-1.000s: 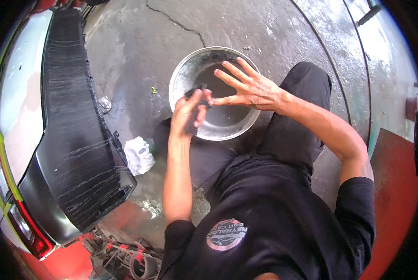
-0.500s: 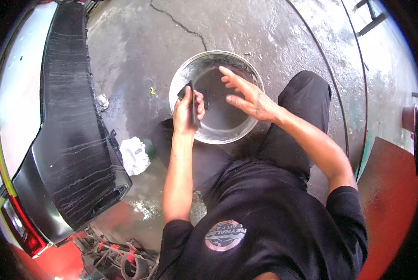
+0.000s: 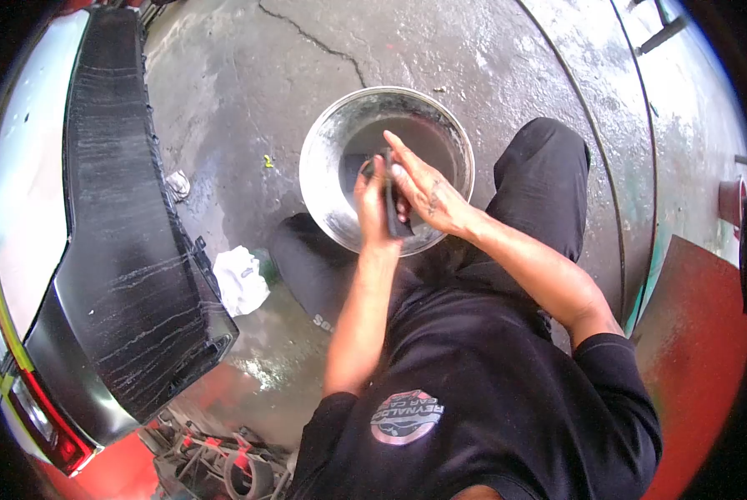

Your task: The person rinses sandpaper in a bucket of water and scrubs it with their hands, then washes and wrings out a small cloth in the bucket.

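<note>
Over a round metal basin (image 3: 323,196) of murky water, my left hand (image 3: 376,200) grips a thin dark sheet (image 3: 392,196), held edge-up with its lower corner showing below the fingers. Flat against the other side of the sheet is my right hand (image 3: 428,193), its fingers stretched out and pointing away from me. Another dark piece (image 3: 353,167) shows in the basin behind my left hand, partly hidden.
A black car bumper (image 3: 140,250) stands at the left, with a crumpled white cloth (image 3: 240,281) beside it. A dark hose (image 3: 594,133) crosses the wet floor at the right. Car parts (image 3: 223,467) lie at the lower left, a red panel (image 3: 694,333) at the right.
My left hand has moved right with the dark sheet. My right hand has come down and left, from apart to touching the sheet.
</note>
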Motion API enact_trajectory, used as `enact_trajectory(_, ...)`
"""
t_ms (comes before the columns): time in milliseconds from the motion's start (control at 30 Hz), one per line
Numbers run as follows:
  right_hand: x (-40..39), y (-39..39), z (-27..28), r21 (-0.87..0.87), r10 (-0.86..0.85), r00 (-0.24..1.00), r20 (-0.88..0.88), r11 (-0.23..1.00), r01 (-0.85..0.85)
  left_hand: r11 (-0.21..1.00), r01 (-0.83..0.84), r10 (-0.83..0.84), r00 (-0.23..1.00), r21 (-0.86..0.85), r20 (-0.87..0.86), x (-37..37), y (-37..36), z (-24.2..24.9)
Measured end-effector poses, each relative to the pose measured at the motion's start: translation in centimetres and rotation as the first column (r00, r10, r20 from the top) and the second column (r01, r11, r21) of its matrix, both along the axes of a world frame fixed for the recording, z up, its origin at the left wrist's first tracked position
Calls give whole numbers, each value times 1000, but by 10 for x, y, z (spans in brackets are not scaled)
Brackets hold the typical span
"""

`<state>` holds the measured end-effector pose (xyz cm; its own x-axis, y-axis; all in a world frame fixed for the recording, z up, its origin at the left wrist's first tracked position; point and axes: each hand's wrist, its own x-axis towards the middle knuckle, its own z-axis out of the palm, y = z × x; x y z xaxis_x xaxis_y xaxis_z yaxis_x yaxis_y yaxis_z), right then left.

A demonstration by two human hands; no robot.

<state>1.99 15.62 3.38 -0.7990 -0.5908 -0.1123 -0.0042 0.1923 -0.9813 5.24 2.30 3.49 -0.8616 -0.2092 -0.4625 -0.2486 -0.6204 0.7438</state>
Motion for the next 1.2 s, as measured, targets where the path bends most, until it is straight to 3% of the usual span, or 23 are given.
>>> enact_trajectory(67,-1,-2,-6,183,47,922,-385,983,26,1000,-16,18,994,-16,103,-9,-21,3)
enact_trajectory(100,-3,-1,-7,185,-3,921,-390,979,81,1000,16,-16,1000,4,13,-11,-39,-7)
enact_trajectory(167,-15,2,-2,185,-97,910,-404,965,184,993,28,-38,996,-119,-84,-11,-47,20)
enact_trajectory(200,-20,2,4,226,-123,921,-370,950,217,959,87,-113,990,-268,-83,-6,-51,26)
enact_trajectory(233,-22,2,4,194,-146,872,-467,945,262,914,108,-104,994,-390,33,-2,-47,30)
enact_trajectory(300,-25,-3,-3,169,-160,777,-609,931,324,667,96,-170,985,-739,-25,5,-22,16)
enact_trajectory(367,-26,-4,2,177,-38,653,-756,949,261,791,80,-102,995,-606,-2,6,-20,-4)
enact_trajectory(433,-29,-3,9,171,-32,642,-766,952,252,817,55,-51,998,-575,23,-2,-10,-1)
enact_trajectory(533,-39,3,20,193,61,486,-872,955,227,981,20,-2,995,-190,97,-11,-5,-2)
enact_trajectory(633,-40,12,17,208,116,390,-913,957,202,962,266,-246,938,-54,246,-7,-29,-19)
enact_trajectory(667,-38,13,16,138,40,431,-902,970,199,954,299,-285,927,-20,242,-5,-32,-19)
enact_trajectory(700,-36,13,15,117,-30,541,-841,965,235,965,259,-257,903,42,345,-5,-42,-25)
enact_trajectory(767,-39,17,10,79,-111,529,-842,943,323,966,133,-184,955,221,231,0,-67,-41)
enact_trajectory(800,-40,19,4,109,-100,544,-833,934,340,963,173,-196,976,205,94,4,-71,-38)
enact_trajectory(833,-38,20,-1,121,-101,575,-812,934,335,970,175,-190,979,170,74,6,-67,-24)
enact_trajectory(900,-37,16,-7,134,-95,628,-772,942,307,956,237,-213,966,-171,147,6,-43,11)
enact_trajectory(933,-37,13,-8,138,-58,568,-821,945,296,887,366,-295,918,-282,265,4,-31,31)
enact_trajectory(967,-36,11,-8,143,-22,503,-864,947,288,839,229,-143,968,-493,206,6,-12,4)
enact_trajectory(1033,-35,8,-12,125,-6,436,-900,954,272,920,113,-79,991,-376,104,1,-4,-9)
enact_trajectory(1133,-35,18,-1,161,80,382,-921,969,186,955,202,-149,960,-215,238,0,-12,-20)
enact_trajectory(1200,-36,24,11,162,129,339,-932,984,70,923,383,-378,894,26,242,1,-31,-19)
